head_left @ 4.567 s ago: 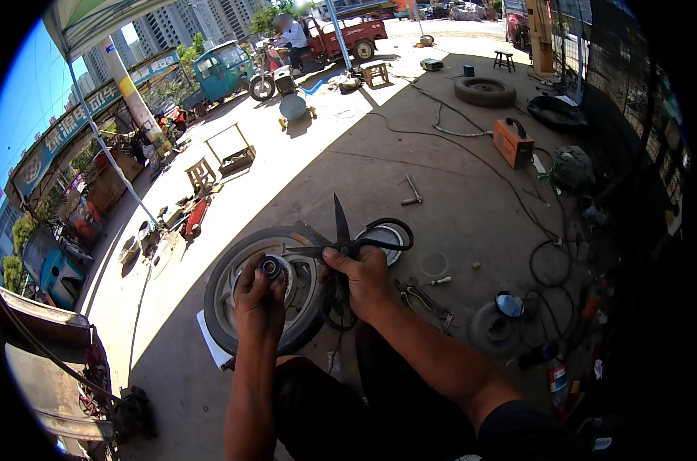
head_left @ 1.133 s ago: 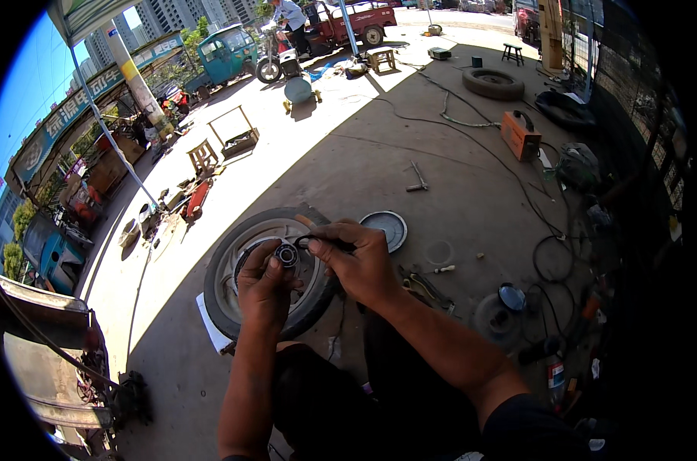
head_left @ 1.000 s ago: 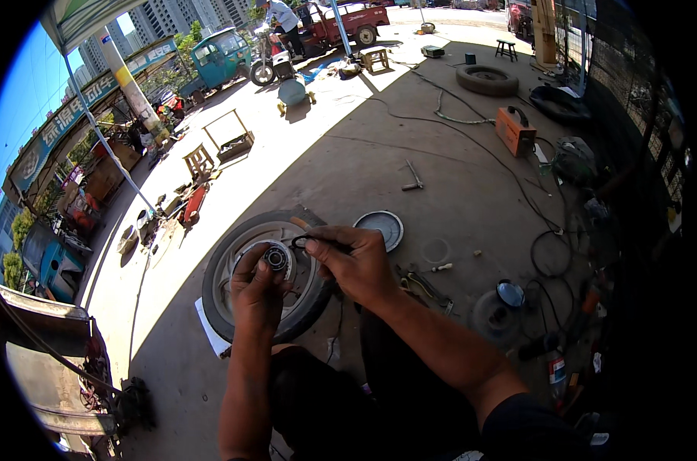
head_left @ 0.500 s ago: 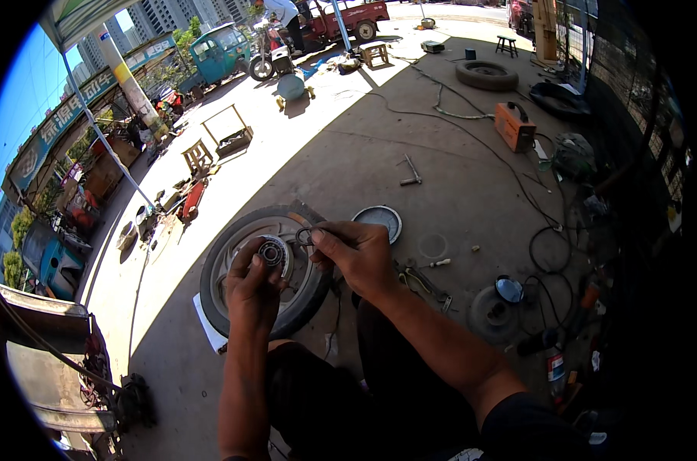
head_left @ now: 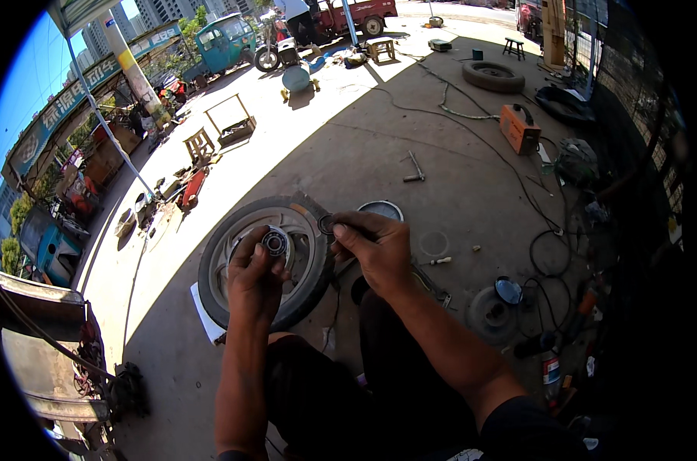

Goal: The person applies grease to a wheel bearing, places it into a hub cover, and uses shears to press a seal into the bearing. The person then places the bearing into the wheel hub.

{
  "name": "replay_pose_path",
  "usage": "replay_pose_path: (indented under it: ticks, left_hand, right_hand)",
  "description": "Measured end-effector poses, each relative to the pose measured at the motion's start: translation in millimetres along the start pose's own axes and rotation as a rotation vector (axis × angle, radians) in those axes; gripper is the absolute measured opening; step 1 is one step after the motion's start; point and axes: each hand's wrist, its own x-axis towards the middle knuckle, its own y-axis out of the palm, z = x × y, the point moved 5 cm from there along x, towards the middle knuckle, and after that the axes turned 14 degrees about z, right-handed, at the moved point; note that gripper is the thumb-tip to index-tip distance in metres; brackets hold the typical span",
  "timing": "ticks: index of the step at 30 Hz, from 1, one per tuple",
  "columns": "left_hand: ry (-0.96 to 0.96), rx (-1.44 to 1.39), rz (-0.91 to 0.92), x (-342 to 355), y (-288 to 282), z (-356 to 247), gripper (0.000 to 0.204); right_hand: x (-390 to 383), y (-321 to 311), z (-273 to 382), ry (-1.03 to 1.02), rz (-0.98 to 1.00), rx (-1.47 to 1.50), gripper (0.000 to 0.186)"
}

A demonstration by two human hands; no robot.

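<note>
My left hand grips a round ball bearing between thumb and fingers, its open face turned up. In my right hand, thumb and forefinger pinch a thin dark ring, apart from the bearing. Both hands are over a spoked wheel with a tyre, which lies flat on the ground before my knees. Partly behind my right hand lies a round metal cover. Pliers rest on the ground to the right of that hand.
A T-handled tool lies farther ahead. On the right are an orange machine, looped cables, a round disc-shaped part and a bottle. Beyond are a loose tyre and a wooden stool. A person stands far off.
My right hand has moved a little right with the ring, widening its gap from the bearing. The bearing stays in my left hand. The whole view has shifted slightly.
</note>
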Motion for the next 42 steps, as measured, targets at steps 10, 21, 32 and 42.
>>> replay_pose_path:
  ticks: [10,21,32,42]
  left_hand:
    - [0.003,-0.014,0.004,1.4,-6.1,0.4,0.038]
    - [0.0,-0.016,0.01,0.0,-8.1,-2.3,0.042]
    - [0.007,-0.025,0.035,-2.6,-14.4,-3.8,0.04]
    - [-0.009,-0.057,0.031,-3.7,-9.2,-4.6,0.041]
  right_hand:
    - [0.9,-1.1,-3.7,0.001,-0.015,-0.007,0.017]
    - [1.3,-2.1,-2.8,-0.035,-0.029,-0.027,0.015]
    - [-3.9,-13.3,10.7,-0.054,-0.108,-0.074,0.014]
    - [-8.7,-19.4,6.6,-0.065,-0.131,-0.073,0.016]
